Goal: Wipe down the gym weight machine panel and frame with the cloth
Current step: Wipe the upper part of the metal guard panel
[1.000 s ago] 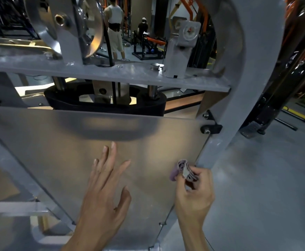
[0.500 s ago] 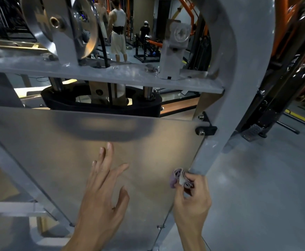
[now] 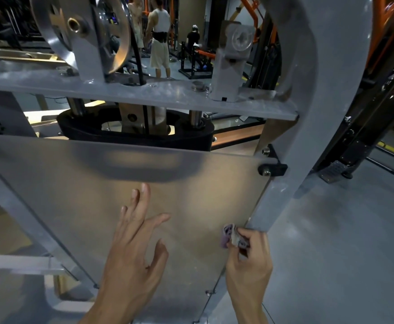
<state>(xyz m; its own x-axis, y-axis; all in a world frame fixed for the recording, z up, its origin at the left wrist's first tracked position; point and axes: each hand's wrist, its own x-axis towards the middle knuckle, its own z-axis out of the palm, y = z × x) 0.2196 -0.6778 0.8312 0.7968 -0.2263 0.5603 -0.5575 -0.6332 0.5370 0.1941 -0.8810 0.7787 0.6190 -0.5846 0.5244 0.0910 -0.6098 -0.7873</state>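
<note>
A frosted translucent panel (image 3: 79,195) fills the middle of the head view, bolted to a grey machine frame (image 3: 308,136). My left hand (image 3: 135,249) lies flat on the panel with fingers straight and spread. My right hand (image 3: 247,260) pinches a small bunched purple and white cloth (image 3: 229,235) against the panel's right edge, where it meets the frame's upright. The cloth is partly hidden by my fingers.
A grey crossbar (image 3: 144,94) with a steel pulley wheel (image 3: 81,31) runs above the panel, over a black weight stack top (image 3: 135,136). A black bracket (image 3: 272,170) bolts the panel's corner. Grey floor (image 3: 343,242) lies to the right. People (image 3: 159,36) stand far behind.
My right hand with the cloth has slid slightly down along the panel's right edge by the frame. My left hand stays pressed on the panel; the view has shifted a little.
</note>
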